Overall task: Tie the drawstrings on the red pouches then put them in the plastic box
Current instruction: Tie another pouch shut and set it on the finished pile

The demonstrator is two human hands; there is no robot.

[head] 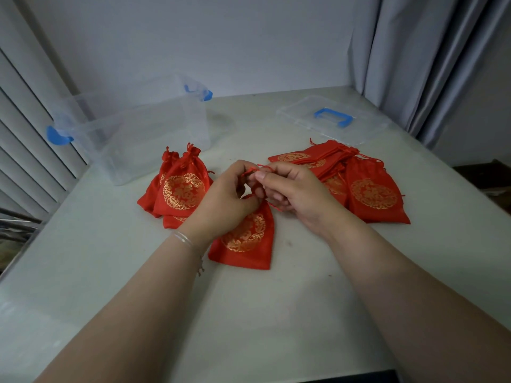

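Note:
A red pouch (244,240) with a gold round emblem lies on the white table (276,313) in front of me, its mouth hidden under my hands. My left hand (221,200) and my right hand (293,193) meet above it, each pinching its thin red drawstrings (253,170) between fingertips. To the left lies a small heap of cinched pouches (179,189). A pile of flat pouches (356,178) lies to the right. The clear plastic box (132,131) with blue latches stands open at the back left; I see nothing inside it.
The box's clear lid (331,118) with a blue handle lies at the back right of the table. Grey curtains (431,59) hang to the right, and slatted blinds (25,139) run along the left. A wall closes off the back.

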